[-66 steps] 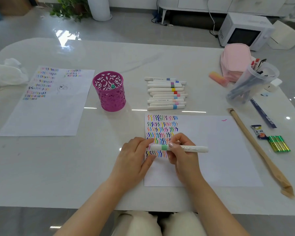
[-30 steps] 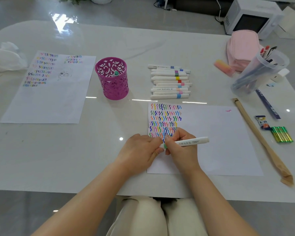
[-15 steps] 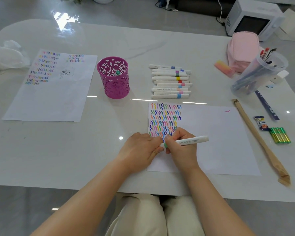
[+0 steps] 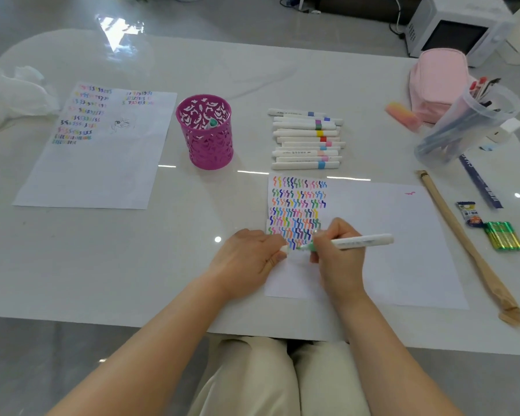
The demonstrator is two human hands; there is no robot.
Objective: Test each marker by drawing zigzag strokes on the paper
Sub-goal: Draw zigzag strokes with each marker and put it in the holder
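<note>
The paper (image 4: 403,259) is laid flat on the glossy white table (image 4: 117,265), with its near edge close to the table's near edge and its far edge just beside the row of markers (image 4: 305,139). The marker (image 4: 362,241), a smooth white barrel with a green collar, is gripped in the curled fingers of the right hand (image 4: 338,256). Its green tip is set on the paper at the lower edge of the block of coloured zigzag strokes (image 4: 296,211). The left hand (image 4: 249,259) rests across the paper's left edge, and a small white cap (image 4: 284,250) is pinched in its curled fingers. Unmarked paper extends to the right of the right hand as far as the sheet's right edge, where only a small pink mark (image 4: 409,193) is seen near the far corner. Beyond that edge a long, tan, paper-wrapped stick (image 4: 463,238) lies diagonally, apart from the sheet. A stretch of reflective tabletop separates the left hand from a second sheet (image 4: 102,172), which carries rows of strokes at its far end. A magenta perforated cup (image 4: 206,139), cylindrical and upright, stands between the two sheets, and a green-tipped marker is seen inside it. At the far right a clear plastic beaker (image 4: 469,124) leans against a soft pink pouch (image 4: 439,82).
</note>
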